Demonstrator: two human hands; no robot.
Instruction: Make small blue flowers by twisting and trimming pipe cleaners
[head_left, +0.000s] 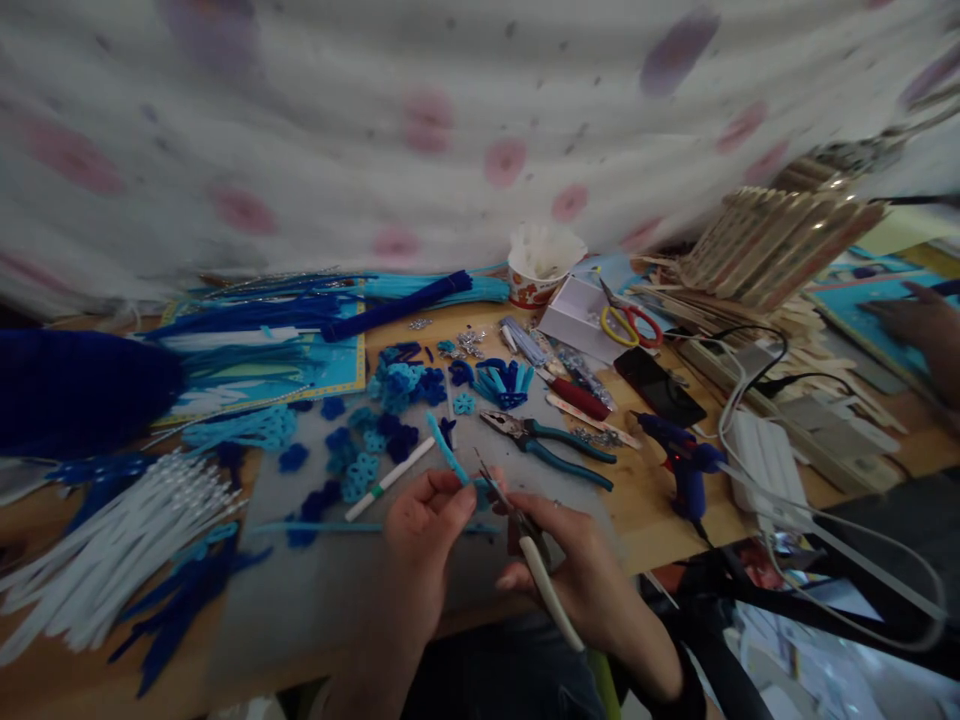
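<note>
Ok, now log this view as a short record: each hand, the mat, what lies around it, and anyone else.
Left hand: pinches a light-blue fuzzy strip
Right hand: grips a cream-handled tool, tips near the strip; contact unclear
On the grey mat: blue flower shapes, among other pieces
Right of the mat: glue gun, dark phone
Left of the mat: bundle of white stems
Other person: one hand at the far right
</note>
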